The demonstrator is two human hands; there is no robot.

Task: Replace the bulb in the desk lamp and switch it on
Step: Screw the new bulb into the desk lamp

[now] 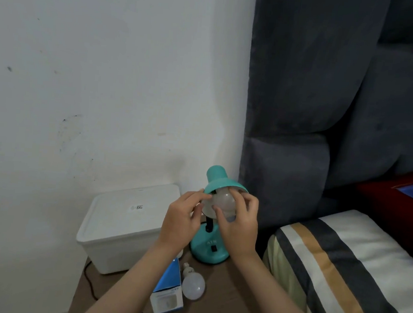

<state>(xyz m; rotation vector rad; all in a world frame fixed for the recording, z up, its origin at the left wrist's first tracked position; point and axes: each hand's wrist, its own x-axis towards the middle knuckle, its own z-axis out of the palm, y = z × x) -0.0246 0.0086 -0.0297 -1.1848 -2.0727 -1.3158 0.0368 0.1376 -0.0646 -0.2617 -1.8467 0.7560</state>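
Observation:
A teal desk lamp (209, 251) stands on a brown bedside table (233, 306), its shade (219, 179) tilted toward me. A white bulb (221, 202) sits in the shade's opening. My right hand (238, 229) has its fingers wrapped on this bulb from the front and right. My left hand (183, 220) pinches the shade's left rim with thumb and fingers. The lamp is unlit, and a black rocker switch (214, 249) shows on its base. A second white bulb (191, 285) lies loose on the table beside a blue and white bulb box (167, 291).
A white lidded plastic box (123, 226) stands left of the lamp against the white wall. A black cable (90, 283) runs down the table's left edge. A grey padded headboard (316, 103) and a striped pillow (340, 268) are at the right.

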